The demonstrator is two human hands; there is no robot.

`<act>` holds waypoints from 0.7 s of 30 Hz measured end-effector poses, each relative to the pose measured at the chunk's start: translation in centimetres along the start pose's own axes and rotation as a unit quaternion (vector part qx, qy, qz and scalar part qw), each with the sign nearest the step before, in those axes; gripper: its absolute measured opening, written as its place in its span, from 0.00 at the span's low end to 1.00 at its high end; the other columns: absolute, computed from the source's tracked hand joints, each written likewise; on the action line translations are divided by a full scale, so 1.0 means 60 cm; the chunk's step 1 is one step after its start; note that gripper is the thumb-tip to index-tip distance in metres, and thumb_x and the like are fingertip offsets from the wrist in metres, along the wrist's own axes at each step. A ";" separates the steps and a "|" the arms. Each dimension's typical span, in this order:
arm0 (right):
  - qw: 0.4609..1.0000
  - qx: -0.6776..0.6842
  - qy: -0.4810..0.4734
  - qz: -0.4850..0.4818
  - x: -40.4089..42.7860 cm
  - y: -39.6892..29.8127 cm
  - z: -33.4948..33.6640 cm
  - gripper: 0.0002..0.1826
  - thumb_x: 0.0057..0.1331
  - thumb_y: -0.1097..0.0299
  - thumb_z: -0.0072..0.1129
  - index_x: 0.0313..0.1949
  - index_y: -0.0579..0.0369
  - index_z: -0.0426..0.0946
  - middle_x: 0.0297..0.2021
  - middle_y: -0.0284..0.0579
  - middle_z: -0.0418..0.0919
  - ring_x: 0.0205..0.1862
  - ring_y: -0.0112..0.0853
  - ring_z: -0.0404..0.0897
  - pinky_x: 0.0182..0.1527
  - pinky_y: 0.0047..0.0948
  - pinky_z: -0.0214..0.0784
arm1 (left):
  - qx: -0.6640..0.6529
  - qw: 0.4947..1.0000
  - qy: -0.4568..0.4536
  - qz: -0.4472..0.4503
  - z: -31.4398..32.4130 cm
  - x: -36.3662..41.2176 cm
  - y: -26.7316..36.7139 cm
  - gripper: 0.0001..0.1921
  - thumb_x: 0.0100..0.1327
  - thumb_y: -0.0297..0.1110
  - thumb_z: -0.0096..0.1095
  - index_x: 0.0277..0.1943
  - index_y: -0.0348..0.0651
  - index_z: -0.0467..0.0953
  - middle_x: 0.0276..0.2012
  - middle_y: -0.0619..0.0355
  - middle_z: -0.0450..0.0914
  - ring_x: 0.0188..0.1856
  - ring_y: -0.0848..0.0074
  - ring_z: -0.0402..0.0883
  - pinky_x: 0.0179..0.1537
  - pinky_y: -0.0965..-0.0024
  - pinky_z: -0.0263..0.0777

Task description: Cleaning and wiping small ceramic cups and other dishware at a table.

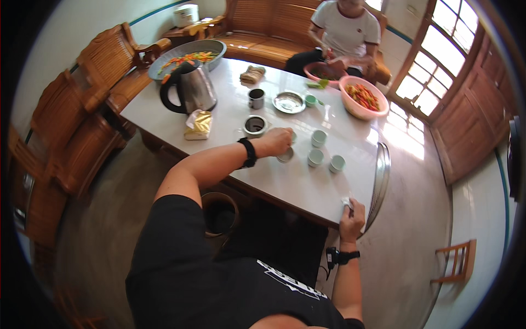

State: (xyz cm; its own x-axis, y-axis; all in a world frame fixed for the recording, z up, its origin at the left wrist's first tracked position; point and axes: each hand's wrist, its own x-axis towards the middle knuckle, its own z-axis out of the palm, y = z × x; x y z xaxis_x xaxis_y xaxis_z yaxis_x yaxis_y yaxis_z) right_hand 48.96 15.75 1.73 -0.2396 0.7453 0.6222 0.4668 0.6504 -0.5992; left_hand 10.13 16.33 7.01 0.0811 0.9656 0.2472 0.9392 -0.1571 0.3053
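Observation:
My left hand (pixel 276 142) reaches over the white table, fingers bent down against a pale green cup (pixel 294 137) that they partly cover. Whether they grip it is hidden. A second cup (pixel 285 155) stands just below that hand. To the right are three more small cups (pixel 319 138), upright and apart from one another. A metal-rimmed mug (pixel 254 125) with dark contents is left of my left hand. At the table's near right corner, my right hand (pixel 352 220) holds a crumpled white tissue (pixel 346 202).
A steel electric kettle (pixel 199 88) and a tissue pack (pixel 199 126) stand left. Farther back are a steel cup (pixel 256 98), metal dish (pixel 289 102) and green strainer (pixel 311 100). A pink basin (pixel 363 98) holds chopped peppers. A seated person (pixel 347 31) works over another basin.

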 end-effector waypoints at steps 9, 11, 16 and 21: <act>1.000 -0.018 -0.001 -0.001 0.006 0.001 0.008 0.14 0.60 0.81 0.59 0.47 0.59 0.79 0.40 0.51 0.80 0.41 0.47 0.80 0.45 0.38 0.74 | -0.046 0.998 0.035 -0.031 0.020 -0.009 -0.029 0.05 0.55 0.29 0.65 0.32 0.39 0.85 0.41 0.52 0.82 0.42 0.55 0.82 0.48 0.59 0.76; 1.000 -0.022 -0.003 0.006 0.003 0.007 0.006 0.14 0.60 0.81 0.59 0.46 0.58 0.79 0.40 0.50 0.80 0.41 0.46 0.81 0.44 0.37 0.75 | -0.067 0.993 0.087 -0.031 0.022 -0.011 -0.013 0.06 0.56 0.31 0.65 0.31 0.42 0.86 0.42 0.52 0.82 0.43 0.56 0.83 0.47 0.58 0.77; 0.999 -0.036 0.000 0.001 0.010 0.001 0.001 0.14 0.59 0.82 0.59 0.45 0.57 0.79 0.38 0.48 0.79 0.35 0.42 0.80 0.39 0.35 0.75 | 0.018 0.979 0.183 -0.088 0.010 -0.040 0.040 0.12 0.65 0.36 0.65 0.49 0.45 0.83 0.53 0.51 0.80 0.46 0.57 0.84 0.49 0.59 0.77; 0.999 -0.037 0.008 -0.002 0.006 0.001 0.004 0.14 0.59 0.82 0.59 0.45 0.57 0.79 0.37 0.46 0.79 0.32 0.39 0.80 0.36 0.33 0.75 | -0.055 0.968 0.153 -0.191 0.015 -0.100 0.097 0.28 0.61 0.50 0.72 0.58 0.41 0.76 0.52 0.50 0.79 0.49 0.61 0.83 0.51 0.60 0.76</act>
State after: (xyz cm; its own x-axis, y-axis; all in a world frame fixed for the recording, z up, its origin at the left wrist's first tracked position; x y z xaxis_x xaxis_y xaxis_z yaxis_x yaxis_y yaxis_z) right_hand 48.73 16.11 1.81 -0.2290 0.7396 0.6329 0.5269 0.6409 -0.5583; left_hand 15.40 9.80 6.49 -0.3839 0.8534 0.3526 0.8386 0.1625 0.5199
